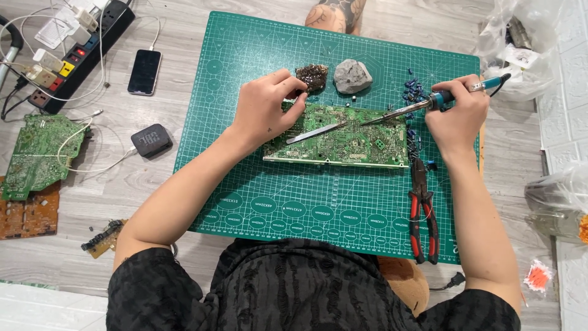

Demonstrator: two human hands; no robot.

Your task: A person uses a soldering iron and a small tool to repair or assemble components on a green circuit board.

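Two hands are working over the green circuit board (343, 138), which is lying in the middle of the frame on the green cutting mat (275, 202). Our left hand (266, 110) is pinching metal tweezers (312, 132), the grip closed on them. Our right hand (456, 113) is clenching the blue soldering iron (422, 105), its tip touching the board. We are judging this as the desoldering step; it is needing steady heat and a gentle pull.

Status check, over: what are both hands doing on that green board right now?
Left hand holds tweezers on circuit board. Right hand holds soldering iron, tip at board. Pliers lie beside, clear of work.
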